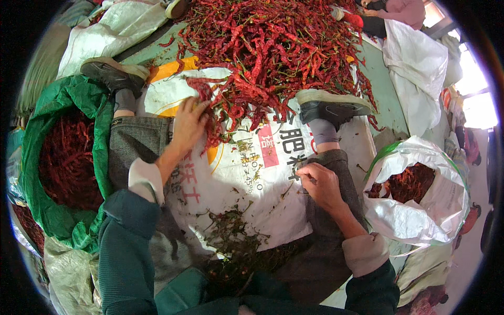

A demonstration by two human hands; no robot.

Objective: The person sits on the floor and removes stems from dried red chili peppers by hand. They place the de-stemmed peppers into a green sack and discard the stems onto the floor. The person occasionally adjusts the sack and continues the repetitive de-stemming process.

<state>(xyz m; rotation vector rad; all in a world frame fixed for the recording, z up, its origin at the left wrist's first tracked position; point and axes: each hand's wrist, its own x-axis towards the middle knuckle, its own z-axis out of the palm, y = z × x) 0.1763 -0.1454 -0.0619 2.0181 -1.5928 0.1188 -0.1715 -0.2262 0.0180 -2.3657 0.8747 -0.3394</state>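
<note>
A large heap of dried red chili peppers (271,51) lies on a flattened white woven sack (236,177) between the person's outstretched legs. My left hand (191,118) is at the heap's near left edge, touching or close to some peppers; they are blurred, and whether it grips any cannot be told. Over the right knee, my right hand (321,185) is half curled, thumb and forefinger pinched together; a thin stem shows by its fingers, though whether it is held is unclear. A pile of dry stems (232,232) rests on the sack near the lap.
To the left stands a green sack (31,165) holding red peppers. A white sack (417,224) with peppers stands at the right. The person's shoes (114,73) flank the heap. Another person (401,13) sits at the far right; another shoe (176,8) shows at the top.
</note>
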